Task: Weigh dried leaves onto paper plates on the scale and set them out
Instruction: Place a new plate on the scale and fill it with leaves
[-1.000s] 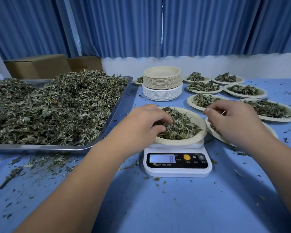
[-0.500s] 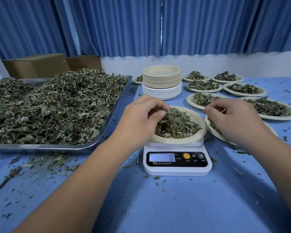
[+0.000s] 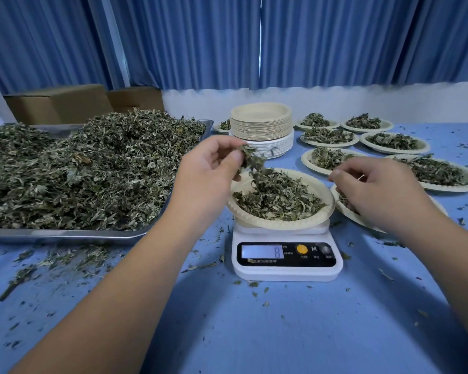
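Left of the left grip: a metal tray (image 3: 65, 236) on the blue table (image 3: 254, 333), heaped with dried leaves (image 3: 92, 171). Loose crumbs lie on the table just in front of the tray.

Left grip (image 3: 208, 174) — raised above the left rim of the paper plate (image 3: 281, 225). Thumb and fingertips pinch a tuft of leaves (image 3: 251, 157) that trails down into the plate's heap. The plate sits on the white scale (image 3: 287, 268), below and to the right of this grip; the display reads 8. Behind the grip stands a stack of empty plates (image 3: 261, 122).

Right grip (image 3: 376, 190) — just beside the paper plate's right rim, with fingers curled downward over a further plate (image 3: 354, 218) which it largely hides. Whether these fingers hold anything cannot be told.

Beyond and to the right of that grip, several filled plates (image 3: 395, 141) are set out in rows on the table.
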Available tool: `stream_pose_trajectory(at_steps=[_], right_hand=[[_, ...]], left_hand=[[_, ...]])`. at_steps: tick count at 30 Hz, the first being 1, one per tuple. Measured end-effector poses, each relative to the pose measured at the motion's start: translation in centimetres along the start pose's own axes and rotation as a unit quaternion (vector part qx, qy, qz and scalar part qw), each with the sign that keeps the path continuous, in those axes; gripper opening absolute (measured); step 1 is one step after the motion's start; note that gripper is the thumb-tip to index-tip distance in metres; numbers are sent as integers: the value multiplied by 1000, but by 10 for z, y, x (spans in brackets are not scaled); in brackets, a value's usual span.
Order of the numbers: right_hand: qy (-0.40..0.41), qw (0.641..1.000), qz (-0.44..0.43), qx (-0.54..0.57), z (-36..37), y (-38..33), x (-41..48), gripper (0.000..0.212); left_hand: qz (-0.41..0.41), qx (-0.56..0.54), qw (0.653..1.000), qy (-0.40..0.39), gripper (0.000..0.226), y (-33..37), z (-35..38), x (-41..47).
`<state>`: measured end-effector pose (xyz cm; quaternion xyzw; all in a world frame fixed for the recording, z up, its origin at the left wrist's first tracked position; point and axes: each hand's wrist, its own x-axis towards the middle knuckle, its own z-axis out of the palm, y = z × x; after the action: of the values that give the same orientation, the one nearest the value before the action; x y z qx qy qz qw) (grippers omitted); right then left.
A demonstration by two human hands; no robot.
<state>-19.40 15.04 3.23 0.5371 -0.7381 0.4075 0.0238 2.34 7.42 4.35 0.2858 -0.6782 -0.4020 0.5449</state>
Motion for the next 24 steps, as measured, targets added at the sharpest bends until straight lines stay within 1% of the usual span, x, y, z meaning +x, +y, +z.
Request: stream_pose_trajectory(at_steps=[3,8,10,13,15,17,19,20,22,24], right_hand=[[0,1000,2,7,-1,0,-1,19],[-8,1000,6,3,-1,-1,-1,21],[-10,1000,3,2,-1,-2,-1,23],[-9,1000,-1,3,-1,0,-1,21],[-11,1000,-6,0,-1,1,0,20],[-12,1000,-9,2,0,2,0,18],[-5,1000,-8,2,0,2,0,17],[1,1000,-6,1,1,2,0,18],[2,1000,4,-2,0,1,0,17],[-17,1000,21,-11,0,0,-1,16]], left_hand=[[-2,-19,998,55,23,-3,-15,7],[-8,24,989,145,25,-11,-45,20],[-21,79,980,179,26,-15,-61,24],[-57,211,952,213,19,-26,-82,29],[-100,275,936,196,14,-32,-89,30],[-142,344,916,148,21,-36,-88,28],[-147,413,892,111,29,-37,-82,25],[-136,423,890,105,30,-35,-77,24],[-99,398,907,98,30,-29,-64,20],[-64,357,929,75,27,-22,-48,15]])
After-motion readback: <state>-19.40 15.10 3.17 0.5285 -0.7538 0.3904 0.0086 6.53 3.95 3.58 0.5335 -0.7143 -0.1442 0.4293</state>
